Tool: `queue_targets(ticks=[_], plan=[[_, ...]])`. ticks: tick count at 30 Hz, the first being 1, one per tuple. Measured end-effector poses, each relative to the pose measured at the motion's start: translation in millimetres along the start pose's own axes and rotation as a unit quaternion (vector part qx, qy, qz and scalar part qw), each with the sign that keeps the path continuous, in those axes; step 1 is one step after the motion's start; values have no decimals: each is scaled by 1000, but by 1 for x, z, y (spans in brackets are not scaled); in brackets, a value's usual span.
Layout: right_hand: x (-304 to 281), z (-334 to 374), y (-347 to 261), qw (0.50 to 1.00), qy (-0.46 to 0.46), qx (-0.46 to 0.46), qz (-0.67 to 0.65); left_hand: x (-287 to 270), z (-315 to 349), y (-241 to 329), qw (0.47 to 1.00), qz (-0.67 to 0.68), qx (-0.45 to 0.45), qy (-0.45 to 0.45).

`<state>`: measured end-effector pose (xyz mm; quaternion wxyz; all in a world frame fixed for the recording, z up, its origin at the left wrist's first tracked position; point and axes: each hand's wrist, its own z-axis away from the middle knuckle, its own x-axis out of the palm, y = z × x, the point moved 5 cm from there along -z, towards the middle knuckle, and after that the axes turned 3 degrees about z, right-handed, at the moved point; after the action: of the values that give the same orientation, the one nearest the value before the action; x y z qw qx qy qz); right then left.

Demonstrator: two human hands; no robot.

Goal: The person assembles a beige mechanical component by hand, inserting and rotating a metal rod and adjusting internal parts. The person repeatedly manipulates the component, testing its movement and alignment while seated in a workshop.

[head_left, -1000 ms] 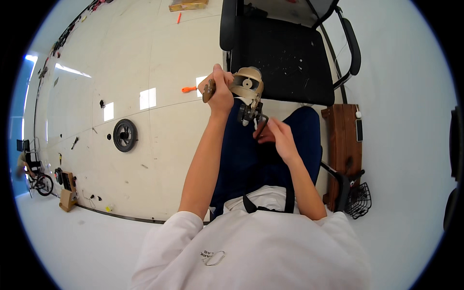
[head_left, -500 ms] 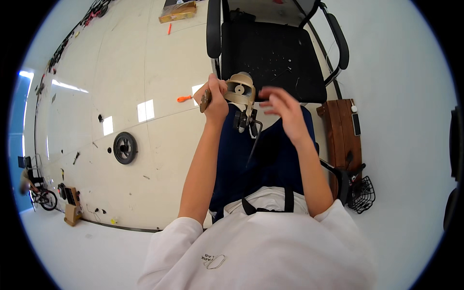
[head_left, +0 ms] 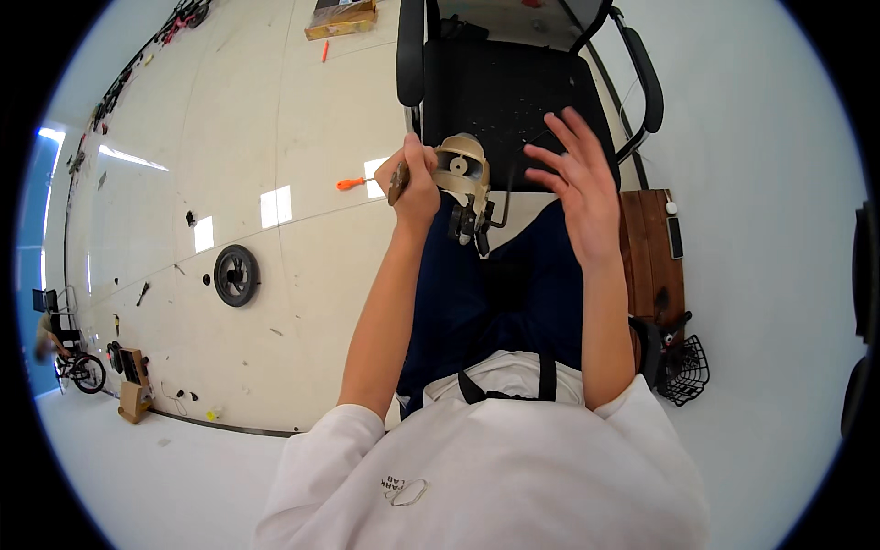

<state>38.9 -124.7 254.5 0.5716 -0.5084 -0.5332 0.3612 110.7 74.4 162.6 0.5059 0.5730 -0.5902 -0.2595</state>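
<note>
My left hand (head_left: 414,188) is closed around a beige metal part, a rounded housing (head_left: 471,183) with a round hub inside its opening. A brownish flat end (head_left: 398,183) of it pokes out on the left of my fist. Black clamp-like fittings (head_left: 466,220) sit at the housing's lower end, over my lap. From these a bent dark hex key (head_left: 506,206) sticks out to the right, its long arm pointing away from me. My right hand (head_left: 582,179) is raised to the right of the key, fingers spread, touching nothing.
A black armchair (head_left: 504,92) stands ahead, small bits on its seat. Left on the floor lie an orange-handled screwdriver (head_left: 349,183) and a black wheel (head_left: 236,276). A brown wooden box (head_left: 649,238) and black wire basket (head_left: 686,371) are at right; a cardboard box (head_left: 341,20) lies far off.
The hex key has swung round from pointing down toward my lap to pointing away from me. My right hand has moved right and forward, fingers spreading. My left hand keeps its hold.
</note>
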Motion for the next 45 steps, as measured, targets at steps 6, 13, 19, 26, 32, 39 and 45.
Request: queue_targets(ticks=[6, 13, 19, 26, 32, 39, 45], plan=[[-21, 56, 78, 957, -119, 164, 209, 7, -5, -3, 1000, -15, -13, -16], [41, 110, 36, 873, -325, 270, -243, -10, -7, -10, 998, -9, -32, 44], [-12, 52, 17, 963, -113, 110, -217, -20, -15, -10, 987, -26, -73, 140], [31, 58, 9, 851, -134, -210, 462, -25, -17, -23, 992, 53, -72, 94], [52, 55, 9, 771, -183, -353, 498, -18, -14, -20, 992, 74, -69, 81], [42, 48, 19, 777, -188, -382, 464, -8, -16, -12, 995, 61, -60, 57], [41, 45, 18, 830, -181, -319, 421, -13, -14, -14, 992, 87, -44, 77]])
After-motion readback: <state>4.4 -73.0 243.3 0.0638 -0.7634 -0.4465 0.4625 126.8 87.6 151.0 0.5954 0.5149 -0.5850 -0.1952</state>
